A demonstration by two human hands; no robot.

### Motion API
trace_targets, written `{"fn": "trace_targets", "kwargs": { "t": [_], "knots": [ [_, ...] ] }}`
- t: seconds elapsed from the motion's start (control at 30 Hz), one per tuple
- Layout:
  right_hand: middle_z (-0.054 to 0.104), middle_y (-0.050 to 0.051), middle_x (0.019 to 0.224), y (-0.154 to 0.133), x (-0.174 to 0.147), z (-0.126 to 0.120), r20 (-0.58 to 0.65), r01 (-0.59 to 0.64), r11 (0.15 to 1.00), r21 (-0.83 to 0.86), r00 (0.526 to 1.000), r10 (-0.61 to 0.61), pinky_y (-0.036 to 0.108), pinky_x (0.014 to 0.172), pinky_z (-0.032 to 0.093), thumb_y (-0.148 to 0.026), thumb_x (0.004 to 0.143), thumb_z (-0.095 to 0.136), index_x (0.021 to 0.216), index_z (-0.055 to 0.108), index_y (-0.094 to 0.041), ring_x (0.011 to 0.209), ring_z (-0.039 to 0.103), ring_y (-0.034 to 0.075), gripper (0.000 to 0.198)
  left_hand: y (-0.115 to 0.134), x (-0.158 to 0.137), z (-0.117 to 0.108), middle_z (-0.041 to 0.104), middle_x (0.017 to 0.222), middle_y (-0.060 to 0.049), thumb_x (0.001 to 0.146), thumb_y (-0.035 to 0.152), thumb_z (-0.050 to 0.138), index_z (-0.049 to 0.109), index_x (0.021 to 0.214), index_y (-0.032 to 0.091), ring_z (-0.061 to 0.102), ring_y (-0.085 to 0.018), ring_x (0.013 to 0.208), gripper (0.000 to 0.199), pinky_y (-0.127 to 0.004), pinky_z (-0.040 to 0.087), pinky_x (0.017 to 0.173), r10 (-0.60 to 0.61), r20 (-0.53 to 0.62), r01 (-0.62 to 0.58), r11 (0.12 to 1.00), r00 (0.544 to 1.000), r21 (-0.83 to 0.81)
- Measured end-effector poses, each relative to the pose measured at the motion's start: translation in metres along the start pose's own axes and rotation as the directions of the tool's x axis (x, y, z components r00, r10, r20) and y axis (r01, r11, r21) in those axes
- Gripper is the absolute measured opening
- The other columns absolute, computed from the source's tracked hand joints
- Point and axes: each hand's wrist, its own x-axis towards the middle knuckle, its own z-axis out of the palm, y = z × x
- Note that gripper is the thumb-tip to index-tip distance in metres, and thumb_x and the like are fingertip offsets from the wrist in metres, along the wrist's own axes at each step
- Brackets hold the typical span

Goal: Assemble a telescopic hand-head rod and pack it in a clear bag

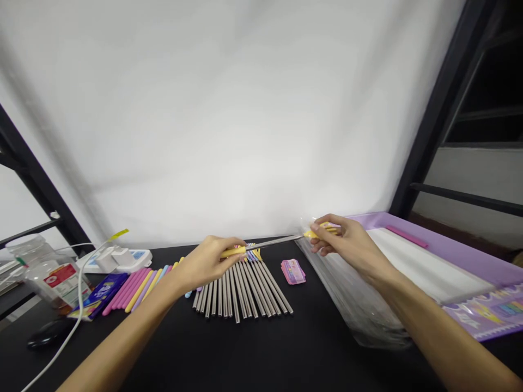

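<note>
My left hand [214, 258] is closed around the yellow handle [233, 251] of a thin metal rod [275, 241] that looks like a back scratcher. Its yellow pronged head is pinched in the fingers of my right hand [341, 239]. The rod spans the gap between both hands, above the table. Below and behind my left hand, several metal rods [245, 291] lie fanned out, with small coloured ends at the far side. Left of them is a row of pink, yellow, purple and blue handles [137, 288], partly covered by my left forearm.
A stack of small pink cards [293, 271] lies on the black table [245, 359]. To the right are clear plastic bags [351, 310] and a purple box [376, 220]. Leftward stand a power strip [141, 257], a plastic jar [55, 280], a purple packet [102, 294], a cable and a black mouse [51, 332].
</note>
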Motion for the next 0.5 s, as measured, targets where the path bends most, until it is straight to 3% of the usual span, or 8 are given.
{"fn": "trace_targets", "kwargs": {
  "t": [0.1,0.2,0.33,0.5],
  "knots": [
    [0.064,0.004,0.066,-0.004,-0.002,-0.014,0.258,0.136,0.934,-0.331,0.965,-0.049,0.028,0.051,0.046,-0.047,0.081,0.066,0.086,0.067,-0.017,0.053,0.058,0.015,0.031,-0.006,-0.001,0.002,0.063,0.07,-0.003,0.098,0.045,0.037,0.067,0.094,0.015,0.053,-0.01,0.059,0.043,-0.022,0.035,0.057,0.042,0.037,-0.046,0.993,0.998,0.112],
    [0.064,0.003,0.066,-0.006,-0.004,-0.02,0.421,0.298,0.822,-0.486,0.904,-0.079,0.026,0.049,0.039,-0.044,0.085,0.061,0.079,0.07,-0.019,0.054,0.054,0.015,0.027,-0.013,-0.002,0.007,0.066,0.075,-0.004,0.099,0.045,0.033,0.065,0.098,0.018,0.058,-0.013,0.063,0.042,-0.023,0.034,0.058,0.088,0.025,-0.091,0.953,0.996,0.289],
    [0.065,0.002,0.069,-0.003,-0.006,-0.013,0.482,0.445,0.671,-0.593,0.864,-0.147,0.029,0.058,0.038,-0.042,0.092,0.052,0.075,0.066,-0.021,0.063,0.056,0.017,0.031,-0.017,-0.003,0.014,0.068,0.083,-0.004,0.1,0.044,0.032,0.061,0.109,0.022,0.063,-0.015,0.069,0.038,-0.023,0.035,0.058,0.111,0.007,-0.105,0.909,0.994,0.403],
    [0.069,0.004,0.08,0.005,-0.006,0.001,0.502,0.55,0.462,-0.696,0.832,-0.234,0.032,0.065,0.037,-0.038,0.097,0.044,0.087,0.067,-0.022,0.071,0.06,0.019,0.03,-0.013,-0.002,0.021,0.068,0.084,-0.003,0.1,0.041,0.033,0.058,0.103,0.021,0.063,-0.015,0.069,0.033,-0.024,0.032,0.056,0.096,-0.006,-0.085,0.902,0.995,0.422]
  ]
}}
